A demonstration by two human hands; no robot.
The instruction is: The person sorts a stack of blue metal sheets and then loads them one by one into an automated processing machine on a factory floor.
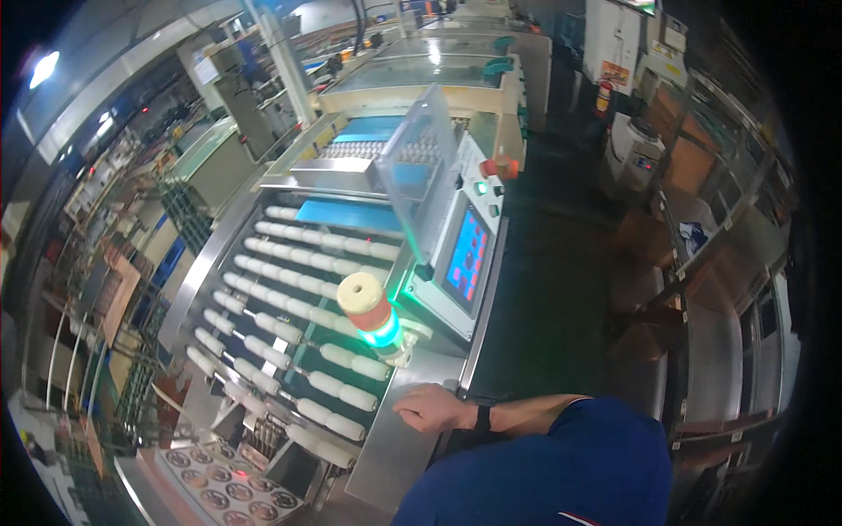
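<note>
My right hand (431, 408) rests on a bare metal ledge (386, 451) beside a roller conveyor. Its fingers are curled in, and nothing shows in them. A dark band (482, 417) circles that wrist, and the arm runs up to a dark blue sleeve (605, 447). My left hand is out of the picture. Rows of white rollers (303, 305) lie to the left of the hand. Just beyond it stands a signal lamp (367, 311), lit green. A blue flat panel (348, 214) lies at the far end of the rollers.
A control box with a lit touchscreen (467, 254) and a clear upright cover (419, 167) stands past the lamp. At lower left is a metal plate with round fans (215, 478). Shelving (710, 324) lines the right side, with a fire extinguisher (603, 98) farther back.
</note>
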